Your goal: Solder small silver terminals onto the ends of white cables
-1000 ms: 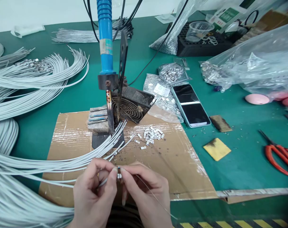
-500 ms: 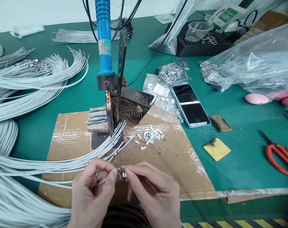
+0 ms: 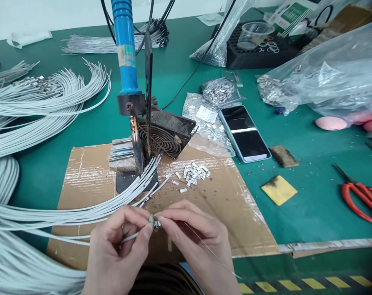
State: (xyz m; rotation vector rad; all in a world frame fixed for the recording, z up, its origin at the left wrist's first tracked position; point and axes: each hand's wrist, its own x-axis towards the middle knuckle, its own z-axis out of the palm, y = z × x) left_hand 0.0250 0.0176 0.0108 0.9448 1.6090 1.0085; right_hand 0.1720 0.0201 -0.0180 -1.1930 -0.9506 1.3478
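Observation:
My left hand (image 3: 120, 248) pinches a white cable (image 3: 129, 237) close to its end, between thumb and forefinger. Opposite it, my right hand (image 3: 201, 241) is closed on a small metal connector (image 3: 156, 224), which meets the cable's tip between the two hands. A thin wire (image 3: 212, 250), like solder wire, also runs through the right hand and sticks out toward the lower right. Fingertips hide part of the joint. Beyond the hands a blue-handled soldering iron (image 3: 127, 61) stands tip down, and a bundle of white cables (image 3: 124, 201) ends beside it.
Loose small connectors (image 3: 194, 175) lie on a cardboard sheet (image 3: 235, 221). Behind the iron sits a dark fan (image 3: 165, 137). Rightward are a phone (image 3: 245, 135), a yellow sponge (image 3: 279, 190) and red-handled scissors (image 3: 360, 200). Coiled white cables (image 3: 35, 123) fill the left side.
The connector in my right fingers has moved left against the cable end at my left fingertips; the gap between them has closed. The view has shifted slightly.

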